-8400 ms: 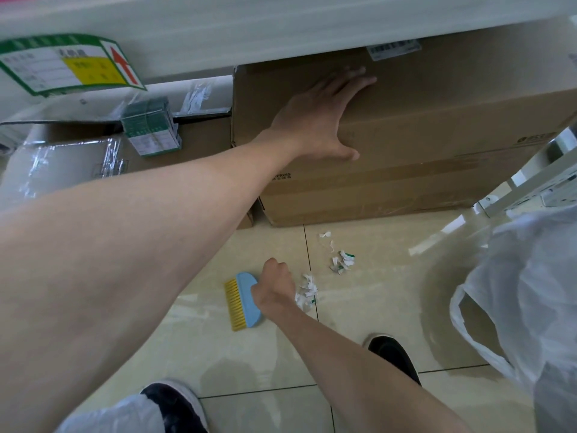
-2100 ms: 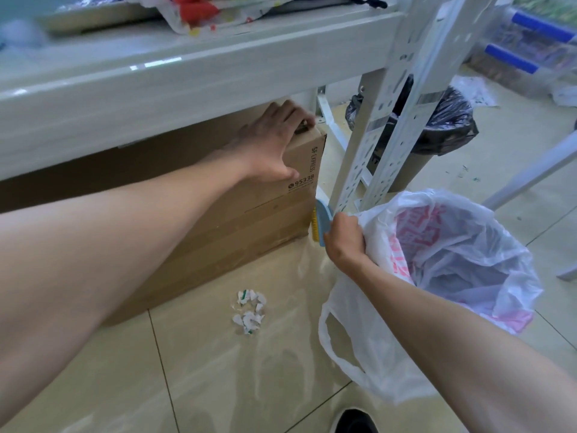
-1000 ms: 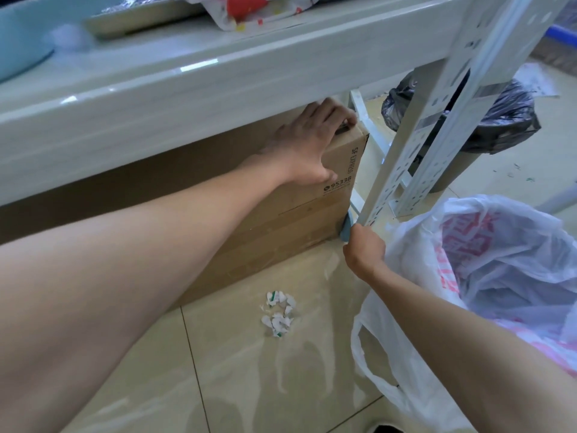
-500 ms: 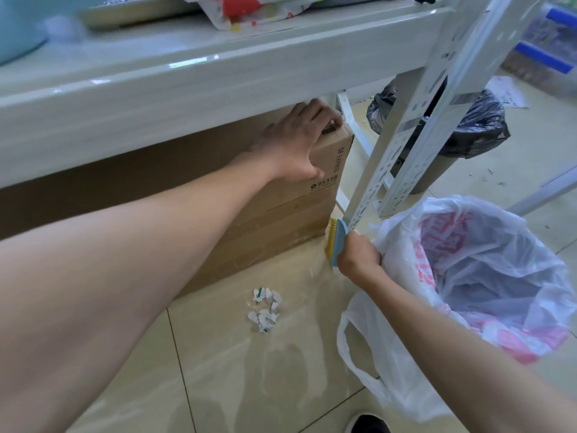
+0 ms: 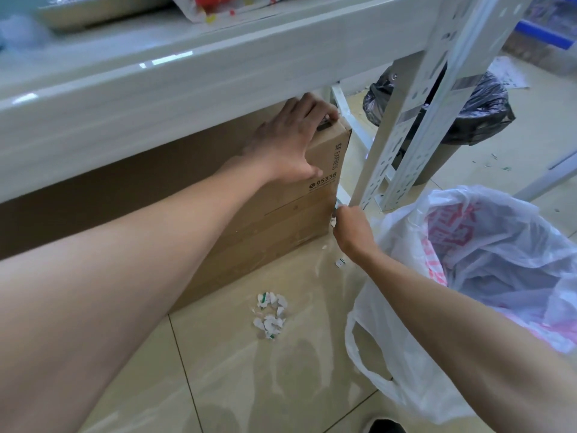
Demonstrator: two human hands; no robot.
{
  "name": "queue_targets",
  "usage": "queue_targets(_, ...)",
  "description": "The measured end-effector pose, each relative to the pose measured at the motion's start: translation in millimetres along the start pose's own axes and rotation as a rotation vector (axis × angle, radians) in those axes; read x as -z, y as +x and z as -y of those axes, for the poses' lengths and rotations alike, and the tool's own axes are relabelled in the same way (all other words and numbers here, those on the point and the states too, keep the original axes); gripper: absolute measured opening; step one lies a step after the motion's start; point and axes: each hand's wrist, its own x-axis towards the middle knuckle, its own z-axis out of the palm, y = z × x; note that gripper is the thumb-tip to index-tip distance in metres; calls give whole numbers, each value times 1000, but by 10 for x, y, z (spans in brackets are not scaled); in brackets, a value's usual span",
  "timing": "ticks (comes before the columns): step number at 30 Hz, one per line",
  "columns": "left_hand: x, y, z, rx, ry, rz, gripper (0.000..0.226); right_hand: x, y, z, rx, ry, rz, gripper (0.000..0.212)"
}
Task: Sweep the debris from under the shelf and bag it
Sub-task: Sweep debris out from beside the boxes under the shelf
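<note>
Curling round the brush (image 5: 337,202), right fingers (image 5: 344,214) sit near the debris (image 5: 270,314); left fingers (image 5: 314,105) grip the box (image 5: 281,220).

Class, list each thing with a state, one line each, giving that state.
Thin white plastic bag: mouth open, on tiled floor.
Brown cardboard box: under white shelf.
Torn white paper scraps: piled, unbagged.
Left hand: holds the box's corner.
Right hand: grips small blue brush, mostly hidden.
</note>
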Motion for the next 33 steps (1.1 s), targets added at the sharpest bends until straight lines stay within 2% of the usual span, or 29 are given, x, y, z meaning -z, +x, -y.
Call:
queue_targets(2, 0, 6, 0, -10, 3, 1, 83, -113, -19, -92, -23, 3, 51, 30)
queue_targets(7, 7, 2, 3, -20, 6, -4, 82, -186, -211, -91, -90, -13, 62, 15)
queue_targets(12, 14, -19, -21, 3, 1, -2, 81, -136, -439, -63, -177, -50, 81, 21)
queue_targets(18, 38, -32, -55, 17, 27, 28, 83, 43, -638, -25, -117, -141, 164, 20)
queue_targets(25, 25, -19, -42, 12, 30, 33, 83, 247, -482, -31, -70, -47, -4, 9)
queue_targets(29, 38, -15, -57, 20, 26, 34, 83, 137, -291, -119, -99, 35, -66, 12)
queue_targets(33, 36, -24, -56, 8, 21, 23, 82, 17, -50, -82, -100, 220, -78, 21)
